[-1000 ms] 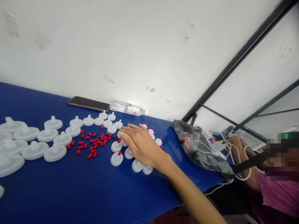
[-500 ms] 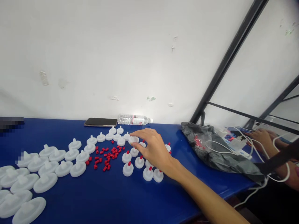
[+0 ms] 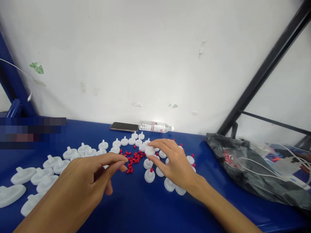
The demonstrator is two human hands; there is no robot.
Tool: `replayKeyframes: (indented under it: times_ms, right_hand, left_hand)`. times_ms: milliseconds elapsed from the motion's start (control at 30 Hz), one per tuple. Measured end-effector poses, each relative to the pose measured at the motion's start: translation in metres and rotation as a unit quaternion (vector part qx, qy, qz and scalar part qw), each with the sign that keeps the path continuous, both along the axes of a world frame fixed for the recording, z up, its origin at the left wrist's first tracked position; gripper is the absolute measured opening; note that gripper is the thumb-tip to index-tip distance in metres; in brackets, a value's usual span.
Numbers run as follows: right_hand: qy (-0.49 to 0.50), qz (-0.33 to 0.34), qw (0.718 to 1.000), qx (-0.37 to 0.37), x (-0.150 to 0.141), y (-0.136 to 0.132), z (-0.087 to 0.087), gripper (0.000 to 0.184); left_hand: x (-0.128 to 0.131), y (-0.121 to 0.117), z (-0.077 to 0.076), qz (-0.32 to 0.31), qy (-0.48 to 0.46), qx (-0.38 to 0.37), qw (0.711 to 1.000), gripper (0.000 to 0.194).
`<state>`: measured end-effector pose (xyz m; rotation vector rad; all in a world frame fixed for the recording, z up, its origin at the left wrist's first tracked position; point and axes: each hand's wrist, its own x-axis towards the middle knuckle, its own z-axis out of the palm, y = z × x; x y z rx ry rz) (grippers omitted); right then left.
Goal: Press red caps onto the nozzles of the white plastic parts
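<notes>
My right hand (image 3: 170, 160) has its thumb and index finger on either side of a white spouted cap (image 3: 150, 150), gripping it by the rim. My left hand (image 3: 97, 174) reaches in from the lower left, thumb and fingertips pinched together beside the loose red tips (image 3: 136, 157). Whatever is in that pinch is too hidden to name. Around and under my right hand stand several white spouted caps with red tips on their spouts (image 3: 149, 175). Plain white spouted caps (image 3: 50, 161) spread across the left side, some behind my left hand.
At the wall lie a phone (image 3: 124, 126) and a clear plastic bottle (image 3: 155, 126) on its side. A dark plastic bag (image 3: 255, 181), with a small clear bag of red pieces (image 3: 228, 157), covers the right side by a black metal post (image 3: 264, 68).
My left hand has come into view, pinched near the red tips. The view has turned left. My right hand stays around the white spouted cap, close to the other caps.
</notes>
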<state>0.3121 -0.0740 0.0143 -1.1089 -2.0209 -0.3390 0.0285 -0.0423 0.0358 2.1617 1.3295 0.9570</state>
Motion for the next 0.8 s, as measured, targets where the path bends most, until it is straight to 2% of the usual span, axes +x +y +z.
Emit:
replayKeyframes:
  times_ms: [133,200,333,467,533,667,733,800]
  right_hand:
    - [-0.020,0.016,1.000,-0.011,-0.002,0.000,-0.003,0.028]
    - [-0.024,0.023,0.999,-0.019,-0.002,0.000,-0.004,0.033]
    - [-0.017,0.047,0.998,-0.027,-0.003,-0.002,-0.003,0.035]
    - [0.033,0.110,0.992,-0.051,-0.010,-0.008,0.001,0.039]
    - [0.071,0.155,0.983,-0.065,-0.016,-0.012,0.002,0.039]
    - [0.094,0.231,0.965,-0.086,-0.023,-0.018,0.003,0.037]
    - [0.113,0.250,0.955,-0.109,-0.022,-0.018,0.005,0.045]
    - [0.138,0.237,0.950,-0.148,-0.017,-0.016,0.007,0.056]
  left_hand:
    - [-0.006,-0.003,-0.001,0.001,0.033,-0.092,0.995,0.072]
    - [-0.010,-0.003,-0.005,-0.011,0.035,-0.103,0.994,0.073]
    - [-0.012,0.000,-0.012,-0.024,0.004,-0.065,0.998,0.066]
    - [-0.002,-0.007,-0.005,-0.016,-0.010,-0.044,0.999,0.059]
    - [0.004,-0.012,-0.002,-0.035,-0.010,-0.057,0.998,0.059]
    - [0.009,-0.015,-0.002,-0.099,-0.009,-0.056,0.994,0.033]
    - [0.010,-0.013,-0.004,-0.074,-0.013,-0.012,0.997,0.028]
    - [0.011,-0.011,-0.006,-0.030,0.005,0.036,0.999,0.029]
